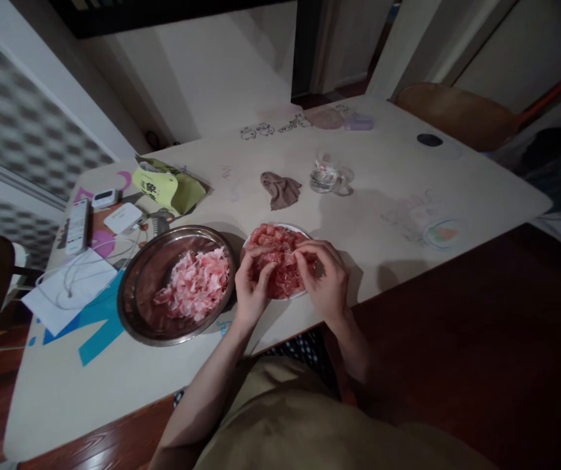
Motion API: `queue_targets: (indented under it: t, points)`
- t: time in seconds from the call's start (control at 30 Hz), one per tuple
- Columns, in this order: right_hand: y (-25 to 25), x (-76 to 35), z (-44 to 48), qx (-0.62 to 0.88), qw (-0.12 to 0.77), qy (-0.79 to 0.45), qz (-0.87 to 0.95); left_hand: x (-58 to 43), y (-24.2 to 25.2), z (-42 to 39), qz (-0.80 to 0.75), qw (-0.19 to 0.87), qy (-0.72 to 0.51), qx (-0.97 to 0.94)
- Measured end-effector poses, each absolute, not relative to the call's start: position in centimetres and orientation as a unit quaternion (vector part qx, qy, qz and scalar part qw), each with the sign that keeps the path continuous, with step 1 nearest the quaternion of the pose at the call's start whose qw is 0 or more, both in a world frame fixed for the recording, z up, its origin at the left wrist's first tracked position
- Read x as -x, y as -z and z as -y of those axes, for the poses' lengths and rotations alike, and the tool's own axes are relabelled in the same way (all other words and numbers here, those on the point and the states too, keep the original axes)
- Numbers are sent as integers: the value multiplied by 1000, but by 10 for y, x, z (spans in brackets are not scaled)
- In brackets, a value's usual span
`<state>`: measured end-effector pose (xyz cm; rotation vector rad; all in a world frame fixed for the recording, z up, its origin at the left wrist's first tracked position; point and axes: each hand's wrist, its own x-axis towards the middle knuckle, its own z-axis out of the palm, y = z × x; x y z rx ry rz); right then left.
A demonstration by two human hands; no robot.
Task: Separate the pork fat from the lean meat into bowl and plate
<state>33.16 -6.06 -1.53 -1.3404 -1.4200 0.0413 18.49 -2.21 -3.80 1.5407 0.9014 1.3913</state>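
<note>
Red raw meat (280, 236) in small pieces is heaped on a white plate (300, 295) near the front edge of the table. Both my hands are above it. My left hand (252, 284) comes in from the left, with thumb and forefinger closed on a small piece of the meat. From the right, my right hand (328, 277) pinches at the same meat, its fingertips close to those of the left. Just left of the plate sits a wide steel bowl (138, 287) with a pile of paler pink meat pieces (196, 284) in it.
Behind the plate lie a crumpled brown cloth (281, 190) and a clear glass mug (324, 177). A green bag (170, 186), a remote control (77, 225), a white device (124, 219) with a cable, and white paper (67, 297) are at the left. A wooden chair (456, 114) stands beyond the table.
</note>
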Motion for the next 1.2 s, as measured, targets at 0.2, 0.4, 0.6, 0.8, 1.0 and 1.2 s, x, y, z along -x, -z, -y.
queue_targets:
  t: [0.2,0.4,0.6,0.8,1.0,1.2]
  points:
    - [20,-329,65,569,496,-25,655,-186,39,22,-359,399,-562,-629]
    - [23,-326,64,562,501,40,657,-184,39,23,-354,399,-570,-626]
    - [23,-331,62,578,504,93,635,-183,40,20,-373,407,-578,-601]
    - [22,-333,61,578,515,69,629,-183,40,19,-381,412,-578,-592]
    - [23,-334,59,578,523,63,624,-185,37,20,-372,343,-580,-638]
    - [26,-337,56,575,510,55,637,-183,33,15,-332,193,-510,-770]
